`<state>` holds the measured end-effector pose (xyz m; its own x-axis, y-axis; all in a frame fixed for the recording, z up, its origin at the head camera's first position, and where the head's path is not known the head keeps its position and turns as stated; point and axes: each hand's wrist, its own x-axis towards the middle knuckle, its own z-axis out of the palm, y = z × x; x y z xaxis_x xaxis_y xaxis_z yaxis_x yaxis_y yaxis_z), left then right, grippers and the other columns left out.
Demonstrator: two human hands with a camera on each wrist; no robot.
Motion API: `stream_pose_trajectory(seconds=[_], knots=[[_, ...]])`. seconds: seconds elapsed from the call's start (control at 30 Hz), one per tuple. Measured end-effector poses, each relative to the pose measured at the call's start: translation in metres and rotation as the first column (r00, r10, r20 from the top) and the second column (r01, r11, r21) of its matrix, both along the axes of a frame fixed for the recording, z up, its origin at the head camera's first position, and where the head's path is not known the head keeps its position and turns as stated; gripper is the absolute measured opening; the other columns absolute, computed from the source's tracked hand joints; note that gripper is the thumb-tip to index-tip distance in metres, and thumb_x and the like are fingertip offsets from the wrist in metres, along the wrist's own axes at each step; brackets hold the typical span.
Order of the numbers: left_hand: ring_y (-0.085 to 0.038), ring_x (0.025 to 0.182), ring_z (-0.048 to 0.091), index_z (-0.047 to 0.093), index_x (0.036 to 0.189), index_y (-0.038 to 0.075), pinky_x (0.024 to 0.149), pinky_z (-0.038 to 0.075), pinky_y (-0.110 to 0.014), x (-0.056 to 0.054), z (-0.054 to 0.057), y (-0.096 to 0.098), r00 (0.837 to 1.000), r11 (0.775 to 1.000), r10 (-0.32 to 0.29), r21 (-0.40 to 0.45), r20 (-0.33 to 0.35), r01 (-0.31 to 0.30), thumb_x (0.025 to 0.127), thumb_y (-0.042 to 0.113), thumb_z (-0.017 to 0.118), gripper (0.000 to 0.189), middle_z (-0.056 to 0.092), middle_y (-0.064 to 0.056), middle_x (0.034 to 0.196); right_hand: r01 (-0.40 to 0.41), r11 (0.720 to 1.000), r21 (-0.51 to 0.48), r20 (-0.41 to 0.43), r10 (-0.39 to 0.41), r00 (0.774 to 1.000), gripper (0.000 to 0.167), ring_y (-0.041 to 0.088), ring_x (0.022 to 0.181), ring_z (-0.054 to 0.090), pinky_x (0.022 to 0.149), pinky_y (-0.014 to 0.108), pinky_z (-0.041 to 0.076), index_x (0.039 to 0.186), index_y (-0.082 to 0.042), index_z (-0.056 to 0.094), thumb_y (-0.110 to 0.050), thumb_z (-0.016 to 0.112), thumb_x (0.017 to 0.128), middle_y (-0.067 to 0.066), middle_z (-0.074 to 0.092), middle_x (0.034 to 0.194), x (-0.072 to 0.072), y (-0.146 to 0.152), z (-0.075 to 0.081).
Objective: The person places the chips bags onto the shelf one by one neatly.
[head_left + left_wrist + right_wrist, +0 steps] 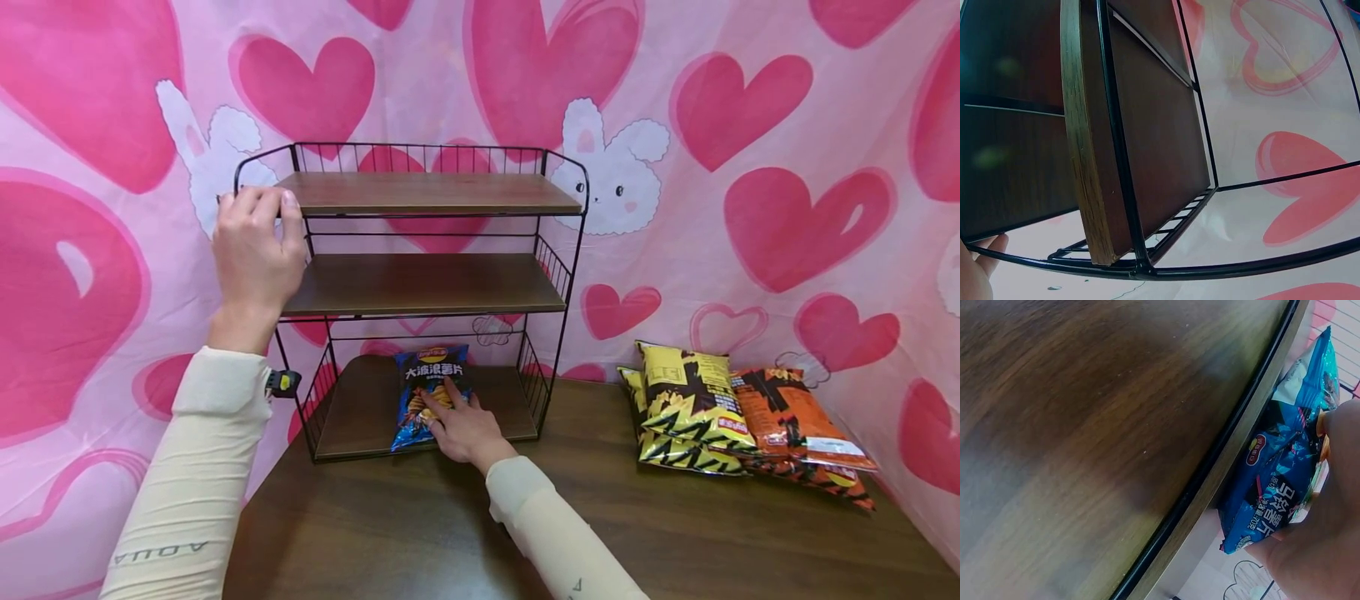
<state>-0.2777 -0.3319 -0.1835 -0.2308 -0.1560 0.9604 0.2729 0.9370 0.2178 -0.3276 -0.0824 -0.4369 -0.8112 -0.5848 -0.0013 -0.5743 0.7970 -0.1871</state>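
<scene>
A three-tier rack (442,287) with brown boards and black wire sides stands on the table. My left hand (258,246) grips its top front left corner; in the left wrist view, part of that hand (979,272) shows at the black frame. A blue bag of potato chips (420,367) lies on the bottom board, its lower end close to the front edge. Across the front of the bag rests my right hand (468,429), fingers spread. The right wrist view shows the bag (1272,475) beside the board's edge, with the hand partly covering it.
On the right of the brown table (600,517) lie yellow chip bags (686,396) and orange chip bags (795,417), stacked against the pink heart-patterned cloth (810,233). The rack's middle board (427,283) sits above the right hand.
</scene>
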Motion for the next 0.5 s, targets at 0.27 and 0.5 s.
stream_pose_trajectory(seconds=[0.27, 0.5], knots=[[-0.051, 0.100, 0.059, 0.072, 0.100, -0.009, 0.089, 0.041, -0.060, 0.0009, 0.0001, -0.0014, 1.000, 1.000, -0.004, -0.005, -0.004, 0.004, 0.106, 0.028, 0.047, 0.045, 0.069, -0.028, 0.102, 0.015, 1.000, -0.007, 0.014, -0.015, 1.000, 0.053, 0.050, 0.146, 0.034, 0.090, 0.054, 0.056, 0.161, -0.047, 0.019, -0.052, 0.028, 0.109, -0.002, 0.005, 0.173, -0.0002, -0.0056, 0.0002], [-0.051, 0.100, 0.058, 0.073, 0.101, -0.007, 0.089, 0.042, -0.060, 0.0019, 0.0005, -0.0018, 1.000, 1.000, -0.006, -0.010, 0.007, 0.006, 0.106, 0.030, 0.046, 0.046, 0.069, -0.026, 0.104, 0.033, 0.999, -0.009, 0.007, -0.033, 0.999, 0.054, 0.051, 0.145, 0.036, 0.090, 0.055, 0.056, 0.161, -0.047, 0.021, -0.053, 0.030, 0.108, -0.001, 0.008, 0.173, 0.0022, -0.0078, 0.0006]])
